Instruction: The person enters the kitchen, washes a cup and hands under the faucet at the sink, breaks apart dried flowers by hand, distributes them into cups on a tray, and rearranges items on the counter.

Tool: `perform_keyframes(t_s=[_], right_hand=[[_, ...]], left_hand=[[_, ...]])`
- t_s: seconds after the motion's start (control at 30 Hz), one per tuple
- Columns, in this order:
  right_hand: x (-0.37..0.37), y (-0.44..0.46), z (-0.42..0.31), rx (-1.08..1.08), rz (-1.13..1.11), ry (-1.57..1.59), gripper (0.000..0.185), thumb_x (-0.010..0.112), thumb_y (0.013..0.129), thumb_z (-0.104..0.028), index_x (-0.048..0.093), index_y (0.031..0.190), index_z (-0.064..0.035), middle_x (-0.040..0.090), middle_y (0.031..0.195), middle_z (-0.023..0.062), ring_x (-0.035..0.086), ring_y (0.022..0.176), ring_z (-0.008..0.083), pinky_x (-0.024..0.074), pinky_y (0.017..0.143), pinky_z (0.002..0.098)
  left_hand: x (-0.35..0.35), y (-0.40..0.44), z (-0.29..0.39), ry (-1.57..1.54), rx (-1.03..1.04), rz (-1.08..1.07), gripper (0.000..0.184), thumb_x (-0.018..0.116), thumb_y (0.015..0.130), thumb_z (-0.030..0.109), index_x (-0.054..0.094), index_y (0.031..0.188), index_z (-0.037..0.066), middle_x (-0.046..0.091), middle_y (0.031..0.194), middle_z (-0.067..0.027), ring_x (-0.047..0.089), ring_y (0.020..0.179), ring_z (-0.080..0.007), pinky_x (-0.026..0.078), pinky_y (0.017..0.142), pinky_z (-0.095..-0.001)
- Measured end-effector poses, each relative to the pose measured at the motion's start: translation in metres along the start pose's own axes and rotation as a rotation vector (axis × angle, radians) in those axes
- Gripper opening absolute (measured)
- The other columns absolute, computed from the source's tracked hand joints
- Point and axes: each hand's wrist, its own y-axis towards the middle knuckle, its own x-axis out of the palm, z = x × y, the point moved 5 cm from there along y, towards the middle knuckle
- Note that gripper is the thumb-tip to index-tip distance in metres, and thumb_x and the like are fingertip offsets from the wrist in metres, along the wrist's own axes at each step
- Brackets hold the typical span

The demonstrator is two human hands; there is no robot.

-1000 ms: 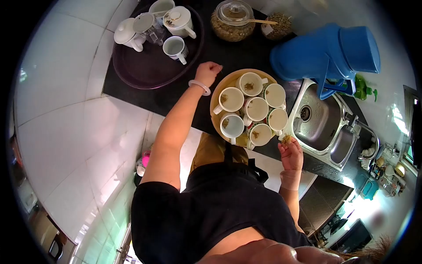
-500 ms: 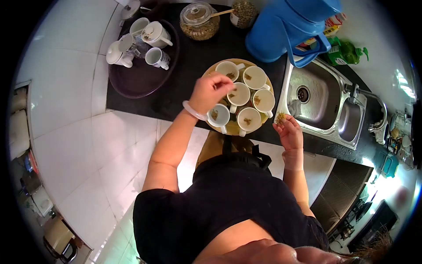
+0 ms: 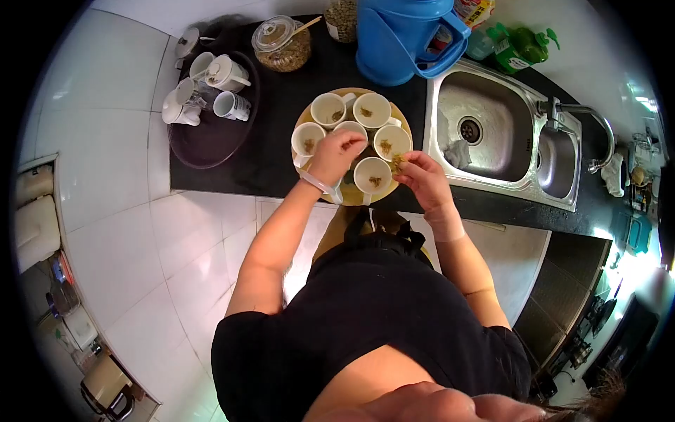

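A round yellowish tray (image 3: 305, 117) holds several white mugs, most with small clumps of dried brownish-yellow plant bits at the bottom. My left hand (image 3: 336, 157), with a pale bangle at its wrist, is over the middle mug (image 3: 349, 128). Its fingertips are pinched together, and whatever is between them is too small to tell. Beside the tray's right edge, my right hand (image 3: 425, 180) grips a little bunch of dried yellow-green flowers (image 3: 398, 164). The front mug (image 3: 373, 176) stands just left of it. My left hand partly covers another mug at the tray's front left.
Left on the black counter, a dark round tray (image 3: 204, 156) bears cups and a white teapot. Behind are a lidded glass jar (image 3: 283, 48) and a blue thermos jug (image 3: 394, 43). A steel sink (image 3: 485, 105) lies right, with a green pump bottle (image 3: 522, 49) behind it.
My right hand has come left and up to the tray's edge with the dried flowers. My left hand stays pinched over the mugs. The whole view has shifted.
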Motion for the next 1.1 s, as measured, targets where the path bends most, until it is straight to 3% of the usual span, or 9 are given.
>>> perform_keyframes(t_s=[0.1,0.2,0.43,0.53,0.63,0.77,0.9,1.0,1.1], right_hand=[[0.007,0.01,0.002,-0.071,-0.03,-0.097,0.013,0.057,0.081,-0.004,0.053,0.093,-0.0006,0.058,0.087,0.0045,0.057,0.078,0.0119,0.0505,0.073,0.0259],[0.012,0.013,0.0,-0.146,-0.057,-0.222,0.014,0.057,0.081,-0.005,0.053,0.094,-0.0005,0.058,0.087,0.0044,0.057,0.078,0.0113,0.0492,0.073,0.0249],[0.011,0.016,-0.002,-0.157,-0.054,-0.253,0.014,0.055,0.08,-0.004,0.053,0.093,0.0,0.057,0.086,0.0048,0.057,0.077,0.0124,0.0488,0.075,0.0266],[0.016,0.018,-0.002,-0.045,-0.1,-0.008,0.013,0.053,0.08,-0.001,0.053,0.092,0.0002,0.057,0.087,0.0058,0.057,0.077,0.0143,0.0503,0.076,0.0303],[0.017,0.015,-0.005,0.011,-0.089,0.05,0.013,0.055,0.078,-0.001,0.054,0.092,0.0002,0.057,0.086,0.0056,0.058,0.075,0.015,0.0514,0.077,0.0314],[0.005,0.017,0.001,-0.004,-0.07,0.078,0.012,0.054,0.079,0.0,0.054,0.091,0.0004,0.057,0.087,0.006,0.059,0.075,0.0158,0.0522,0.076,0.0315],[0.001,0.017,0.001,-0.002,-0.055,0.09,0.011,0.055,0.079,0.0,0.054,0.09,0.0005,0.057,0.087,0.0064,0.059,0.075,0.0165,0.0527,0.075,0.031],[-0.003,0.019,0.002,-0.002,-0.035,0.09,0.01,0.053,0.08,0.001,0.054,0.09,-0.0007,0.057,0.087,0.0073,0.059,0.077,0.0181,0.0526,0.075,0.0318],[-0.004,0.021,0.002,-0.001,-0.026,0.094,0.01,0.052,0.08,0.002,0.054,0.089,-0.0013,0.058,0.087,0.0077,0.059,0.077,0.0188,0.0525,0.075,0.0323]], left_hand=[[0.028,-0.005,0.014,-0.269,-0.083,-0.097,0.019,0.061,0.08,0.015,0.063,0.094,0.002,0.062,0.086,-0.007,0.059,0.073,-0.0119,0.046,0.068,-0.0242],[0.037,-0.005,0.023,-0.286,-0.07,-0.139,0.018,0.061,0.081,0.012,0.062,0.095,0.001,0.062,0.086,-0.0043,0.057,0.078,-0.009,0.046,0.07,-0.0223],[0.034,-0.003,0.03,-0.128,-0.007,0.011,0.013,0.058,0.083,0.013,0.06,0.087,0.001,0.061,0.08,-0.0027,0.055,0.071,-0.0083,0.044,0.064,-0.0212],[0.047,0.002,-0.002,-0.556,-0.23,0.164,0.013,0.059,0.082,0.012,0.058,0.083,-0.001,0.058,0.072,-0.0027,0.053,0.061,-0.0098,0.043,0.057,-0.0223],[0.036,0.009,-0.004,-0.96,-0.314,0.179,0.012,0.059,0.083,0.011,0.057,0.085,-0.001,0.056,0.07,-0.0008,0.048,0.058,-0.0066,0.039,0.053,-0.0185],[0.012,0.013,-0.002,-0.873,-0.336,0.105,0.011,0.062,0.081,0.012,0.059,0.087,0.004,0.055,0.071,0.0016,0.047,0.059,-0.0042,0.037,0.053,-0.0157],[-0.017,0.012,-0.008,-0.502,-0.24,0.155,0.01,0.062,0.08,0.01,0.06,0.087,0.003,0.057,0.075,0.0016,0.049,0.062,-0.0029,0.039,0.054,-0.0158],[-0.018,0.009,-0.025,-0.219,-0.143,0.126,0.01,0.063,0.077,0.008,0.061,0.085,0.001,0.06,0.077,-0.0045,0.055,0.064,-0.009,0.046,0.06,-0.0215],[-0.016,0.005,-0.024,0.124,0.039,0.161,0.009,0.064,0.074,0.007,0.063,0.081,0.002,0.06,0.079,-0.0075,0.056,0.063,-0.0143,0.046,0.058,-0.0246]])
